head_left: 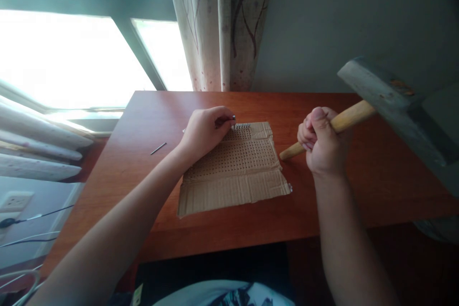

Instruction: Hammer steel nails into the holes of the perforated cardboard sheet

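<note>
Left hand (208, 129) is pinched on a slim metal pin (234, 118), upright near the far edge of perforated corrugated cardboard (233, 191) lying on the reddish-brown desk (125, 124). Right hand (324, 141) is clamped around the wooden handle of a hammer (353, 117), its head raised. A thin metal rod (158, 148) lies left of the cardboard.

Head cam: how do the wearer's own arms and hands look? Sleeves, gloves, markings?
Left hand and right hand: no gloves, rings or watch visible. Left forearm and right forearm: bare, no sleeves or markings showing. White garment with dark pattern below.
</note>
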`<action>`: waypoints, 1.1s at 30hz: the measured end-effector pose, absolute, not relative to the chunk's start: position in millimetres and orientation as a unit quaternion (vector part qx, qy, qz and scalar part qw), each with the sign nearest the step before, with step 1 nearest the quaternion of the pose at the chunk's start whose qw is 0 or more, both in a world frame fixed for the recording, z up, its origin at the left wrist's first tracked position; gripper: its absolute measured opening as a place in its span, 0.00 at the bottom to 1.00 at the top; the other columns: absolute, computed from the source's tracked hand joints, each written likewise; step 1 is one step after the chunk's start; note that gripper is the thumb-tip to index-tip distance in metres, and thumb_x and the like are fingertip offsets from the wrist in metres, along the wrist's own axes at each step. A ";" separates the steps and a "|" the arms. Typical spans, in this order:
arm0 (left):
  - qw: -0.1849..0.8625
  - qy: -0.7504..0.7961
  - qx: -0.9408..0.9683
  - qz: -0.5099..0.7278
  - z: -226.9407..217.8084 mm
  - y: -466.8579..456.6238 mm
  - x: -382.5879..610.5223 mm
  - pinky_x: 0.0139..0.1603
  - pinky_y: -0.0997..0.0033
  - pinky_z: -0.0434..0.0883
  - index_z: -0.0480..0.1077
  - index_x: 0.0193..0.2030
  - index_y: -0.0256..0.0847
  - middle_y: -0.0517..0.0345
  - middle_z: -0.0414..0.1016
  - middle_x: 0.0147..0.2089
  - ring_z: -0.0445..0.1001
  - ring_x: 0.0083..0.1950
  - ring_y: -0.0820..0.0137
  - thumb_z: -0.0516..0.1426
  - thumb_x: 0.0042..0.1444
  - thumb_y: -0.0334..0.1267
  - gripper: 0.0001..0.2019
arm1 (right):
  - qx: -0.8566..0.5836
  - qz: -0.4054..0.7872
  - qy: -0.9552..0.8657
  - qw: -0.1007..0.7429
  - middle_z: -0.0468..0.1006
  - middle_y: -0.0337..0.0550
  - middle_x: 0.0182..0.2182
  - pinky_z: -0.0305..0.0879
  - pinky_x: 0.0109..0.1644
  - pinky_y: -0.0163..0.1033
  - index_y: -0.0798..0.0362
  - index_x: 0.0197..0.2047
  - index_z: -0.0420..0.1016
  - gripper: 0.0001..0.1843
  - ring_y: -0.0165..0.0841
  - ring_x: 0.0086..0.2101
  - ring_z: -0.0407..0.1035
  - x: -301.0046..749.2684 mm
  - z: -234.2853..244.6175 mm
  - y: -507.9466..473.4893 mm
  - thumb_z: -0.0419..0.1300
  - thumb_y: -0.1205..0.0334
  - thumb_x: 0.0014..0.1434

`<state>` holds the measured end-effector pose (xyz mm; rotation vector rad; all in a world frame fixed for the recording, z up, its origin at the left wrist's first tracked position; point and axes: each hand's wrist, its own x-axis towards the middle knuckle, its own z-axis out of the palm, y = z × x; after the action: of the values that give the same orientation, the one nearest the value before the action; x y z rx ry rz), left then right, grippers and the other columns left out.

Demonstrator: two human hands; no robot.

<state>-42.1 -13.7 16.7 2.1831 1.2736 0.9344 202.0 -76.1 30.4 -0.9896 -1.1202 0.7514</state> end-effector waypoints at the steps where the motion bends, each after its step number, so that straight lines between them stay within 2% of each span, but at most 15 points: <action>1: 0.220 0.461 0.790 0.338 16.3 -13.6 -42.1 0.39 0.70 0.74 0.78 0.39 0.39 0.55 0.83 0.35 0.79 0.34 0.69 0.59 0.58 0.36 0.07 | -0.437 0.334 -0.498 0.670 0.50 0.27 0.14 0.40 0.16 0.34 0.50 0.23 0.59 0.25 0.22 0.13 0.44 202.0 30.5 -76.1 0.65 0.46 0.61; 18: 0.182 0.462 0.798 0.342 16.2 -16.6 -40.0 0.38 0.70 0.74 0.79 0.39 0.40 0.55 0.82 0.33 0.78 0.32 0.69 0.58 0.58 0.37 0.08 | -0.459 0.318 -0.505 0.658 0.50 0.28 0.15 0.41 0.16 0.33 0.49 0.24 0.58 0.27 0.22 0.14 0.45 200.9 30.9 -76.8 0.63 0.41 0.61; 26: 0.186 0.456 0.804 0.335 12.6 -14.9 -39.9 0.38 0.70 0.74 0.79 0.40 0.40 0.53 0.83 0.35 0.78 0.33 0.68 0.58 0.58 0.37 0.08 | -0.449 0.330 -0.504 0.660 0.51 0.28 0.15 0.40 0.17 0.33 0.49 0.24 0.60 0.26 0.22 0.14 0.45 200.0 30.1 -76.5 0.64 0.43 0.61; 33: 0.193 0.451 0.803 0.338 14.8 -14.4 -39.4 0.37 0.70 0.73 0.79 0.39 0.40 0.54 0.83 0.34 0.77 0.32 0.69 0.58 0.57 0.37 0.08 | -0.466 0.370 -0.541 0.594 0.51 0.28 0.15 0.40 0.17 0.33 0.49 0.26 0.64 0.26 0.23 0.15 0.45 201.6 38.6 -72.3 0.62 0.37 0.61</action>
<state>-39.4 -14.4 14.8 2.2534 1.2669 0.9486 201.6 -72.3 38.6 -1.0833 -1.2576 0.8599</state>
